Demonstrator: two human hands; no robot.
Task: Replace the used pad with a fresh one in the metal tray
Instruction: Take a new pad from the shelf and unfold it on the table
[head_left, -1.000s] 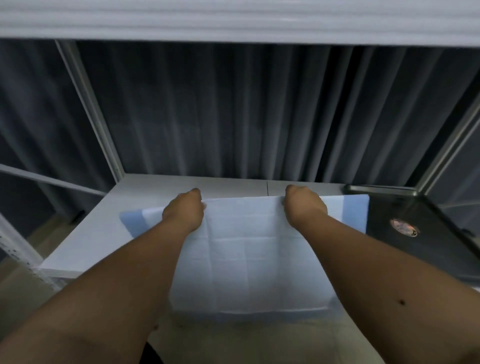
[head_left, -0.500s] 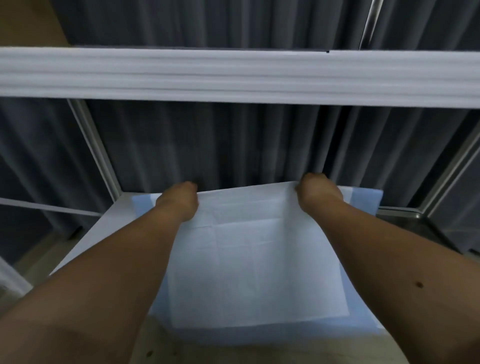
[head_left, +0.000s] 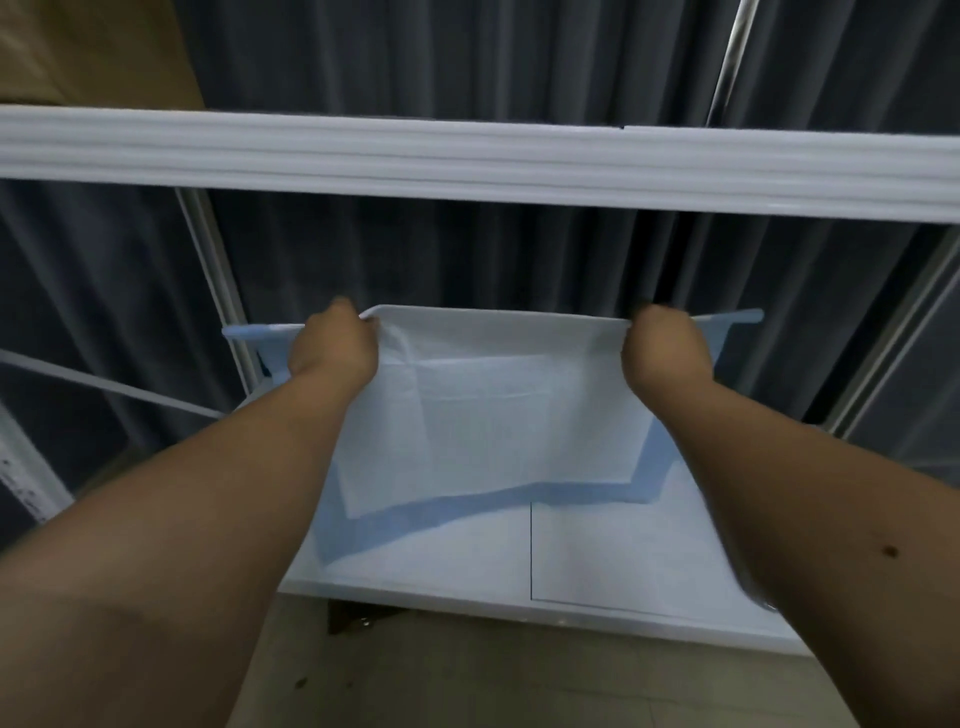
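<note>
A white pad with blue borders (head_left: 498, 415) hangs in the air above the white table (head_left: 467, 566). My left hand (head_left: 332, 345) grips its top edge near the left corner. My right hand (head_left: 662, 348) grips the same edge near the right corner. The pad is stretched between them and its lower edge droops to the table top. The metal tray is out of view.
A white horizontal bar (head_left: 478, 156) of the frame crosses the view above my hands. Dark grey curtains (head_left: 467, 249) hang behind the table. Metal posts stand at the left (head_left: 213, 270) and right. The floor (head_left: 467, 675) lies below the table's front edge.
Both hands have lifted the pad off the table and spread farther apart. The view has tilted up, so the dark tray at the right has left the frame.
</note>
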